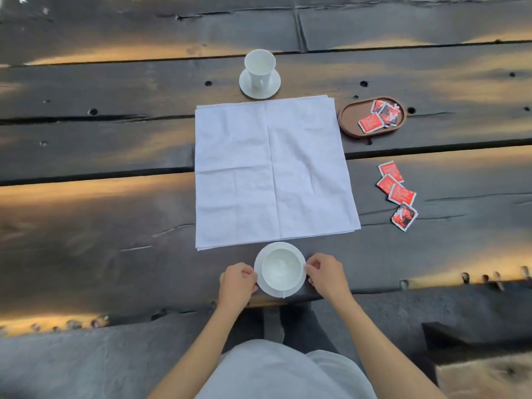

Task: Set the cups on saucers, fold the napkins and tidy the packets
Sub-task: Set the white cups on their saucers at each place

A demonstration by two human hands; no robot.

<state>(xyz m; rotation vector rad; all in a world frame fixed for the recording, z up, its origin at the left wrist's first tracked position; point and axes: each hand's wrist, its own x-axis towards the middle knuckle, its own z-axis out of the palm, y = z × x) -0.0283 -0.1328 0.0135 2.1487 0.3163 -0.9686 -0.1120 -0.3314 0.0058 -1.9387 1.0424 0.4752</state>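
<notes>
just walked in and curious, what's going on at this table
A person is setting a dark wooden table. Both hands, left hand and right hand, grip the rim of the near saucer, which already carries a white cup. A far cup also sits on its saucer. The white napkins lie unfolded between them. Some red packets are in the brown tray; four loose packets remain on the table.
</notes>
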